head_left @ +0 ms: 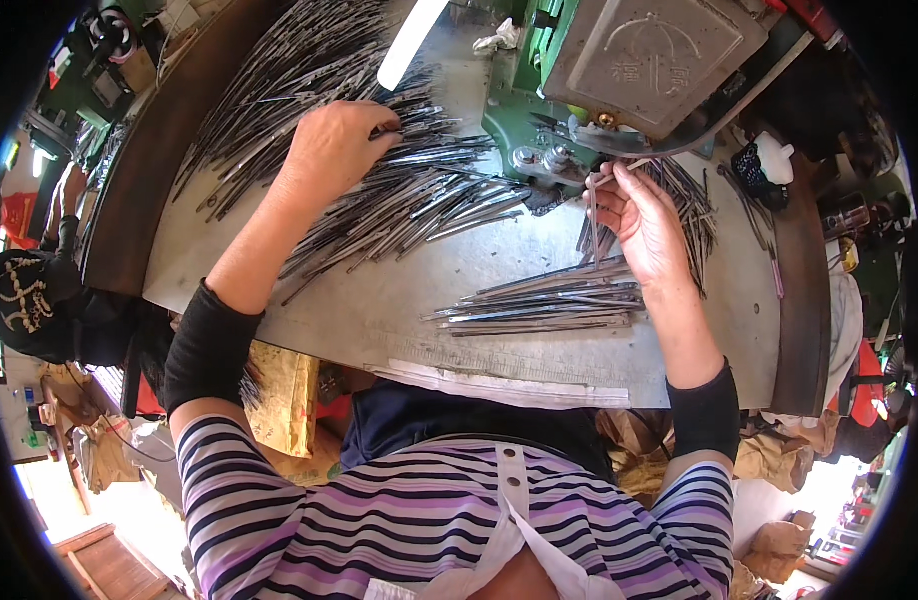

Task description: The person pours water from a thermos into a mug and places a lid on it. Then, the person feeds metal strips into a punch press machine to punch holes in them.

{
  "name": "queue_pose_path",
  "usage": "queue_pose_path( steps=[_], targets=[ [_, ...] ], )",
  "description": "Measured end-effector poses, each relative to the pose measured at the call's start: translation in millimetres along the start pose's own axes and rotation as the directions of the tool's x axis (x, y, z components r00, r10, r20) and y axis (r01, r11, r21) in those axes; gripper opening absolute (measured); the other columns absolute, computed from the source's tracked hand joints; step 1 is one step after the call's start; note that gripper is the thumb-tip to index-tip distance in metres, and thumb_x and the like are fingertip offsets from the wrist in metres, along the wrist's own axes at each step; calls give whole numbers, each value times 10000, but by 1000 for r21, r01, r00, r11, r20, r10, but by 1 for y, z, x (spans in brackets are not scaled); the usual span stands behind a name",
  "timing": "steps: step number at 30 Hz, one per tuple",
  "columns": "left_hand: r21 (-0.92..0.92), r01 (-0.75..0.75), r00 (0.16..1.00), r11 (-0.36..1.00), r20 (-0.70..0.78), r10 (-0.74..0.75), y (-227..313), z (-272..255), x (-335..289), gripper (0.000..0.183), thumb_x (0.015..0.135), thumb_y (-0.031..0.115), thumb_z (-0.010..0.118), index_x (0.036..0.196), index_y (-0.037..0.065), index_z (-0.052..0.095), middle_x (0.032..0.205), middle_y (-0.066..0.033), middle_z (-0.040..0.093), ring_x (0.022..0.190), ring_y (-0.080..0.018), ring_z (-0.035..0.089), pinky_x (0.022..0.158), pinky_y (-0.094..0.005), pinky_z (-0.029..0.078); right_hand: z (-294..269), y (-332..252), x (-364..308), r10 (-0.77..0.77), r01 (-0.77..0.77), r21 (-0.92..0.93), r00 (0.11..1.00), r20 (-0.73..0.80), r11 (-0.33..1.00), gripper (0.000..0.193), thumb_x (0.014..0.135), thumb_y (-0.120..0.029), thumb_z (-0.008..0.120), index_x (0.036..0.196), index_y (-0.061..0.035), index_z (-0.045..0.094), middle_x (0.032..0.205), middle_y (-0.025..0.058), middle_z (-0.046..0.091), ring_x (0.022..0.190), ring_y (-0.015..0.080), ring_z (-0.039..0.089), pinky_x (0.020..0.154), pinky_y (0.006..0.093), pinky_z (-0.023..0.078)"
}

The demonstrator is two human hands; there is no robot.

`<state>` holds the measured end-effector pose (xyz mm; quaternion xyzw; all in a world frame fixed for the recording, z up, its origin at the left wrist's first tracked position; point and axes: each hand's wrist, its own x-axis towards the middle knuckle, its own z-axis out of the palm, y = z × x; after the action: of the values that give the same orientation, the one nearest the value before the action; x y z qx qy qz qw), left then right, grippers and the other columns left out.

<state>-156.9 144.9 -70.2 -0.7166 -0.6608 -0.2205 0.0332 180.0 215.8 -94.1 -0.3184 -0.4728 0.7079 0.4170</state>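
Observation:
My left hand (341, 142) is over a large heap of thin, dark metal rods (379, 210) on the left of the metal worktable. Its fingers curl down among the rods, and what they pinch is hidden. My right hand (639, 220) is just right of the green machine's base (519, 130), palm partly turned up. Between its thumb and fingers is a thin metal rod, close to the machine's bolted fixture (547, 160). A smaller bundle of rods (549, 300) lies below and left of that hand, with more rods (694, 200) behind it.
The machine's grey cover (659, 60) overhangs the table at the upper right. A white tube lamp (411, 45) hangs over the heap. Dark raised edges bound the table (379, 300) on both sides. Another person in a dark cap (29, 305) is at the far left.

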Motion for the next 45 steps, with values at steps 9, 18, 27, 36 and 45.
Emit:
queue_pose_path(
  steps=[9, 18, 27, 36, 45],
  targets=[
    [48, -148, 985, 988, -79, 151, -3, 9, 2, 184, 848, 224, 636, 926, 63, 680, 849, -112, 671, 796, -318, 639, 702, -411, 511, 2, -1, -3, -1, 1, 10, 1000, 7, 1000, 236, 931, -203, 591, 1042, 1, 636, 941, 133, 688, 828, 216, 688, 713, 299, 557],
    [188, -153, 983, 970, -73, 169, 6, 6, -7, 178, 841, 175, 643, 989, 78, 653, 933, -77, 615, 855, -288, 629, 709, -396, 513, 4, 4, 1, -4, 4, -13, 999, 32, 1000, 220, 966, -196, 535, 1060, -21, 630, 954, 112, 688, 851, 196, 680, 739, 303, 556],
    [89, -102, 994, 991, -30, 105, 16, -2, -1, 206, 833, 152, 644, 1010, 51, 674, 975, -144, 669, 880, -345, 638, 743, -420, 500, 3, 5, -1, -2, 1, -18, 1000, -30, 1000, 287, 920, -231, 597, 1068, 13, 635, 926, 122, 690, 828, 212, 689, 714, 305, 562],
    [-61, -66, 995, 996, 75, 70, -4, 11, 17, 190, 857, 78, 636, 1025, -10, 646, 948, -153, 650, 843, -319, 637, 728, -374, 486, -10, 3, 6, -46, 45, 52, 999, 16, 998, 234, 906, -188, 628, 982, 32, 644, 801, 131, 681, 686, 200, 677, 599, 297, 554],
    [-152, -173, 975, 973, 116, 191, 22, 24, 29, 243, 898, 78, 604, 1112, -34, 622, 993, -189, 628, 857, -270, 627, 762, -343, 478, -16, 12, 10, -189, 186, -198, 982, 5, 962, 226, 849, -185, 697, 896, 36, 685, 701, 75, 666, 595, 143, 635, 564, 274, 513]
  ],
)
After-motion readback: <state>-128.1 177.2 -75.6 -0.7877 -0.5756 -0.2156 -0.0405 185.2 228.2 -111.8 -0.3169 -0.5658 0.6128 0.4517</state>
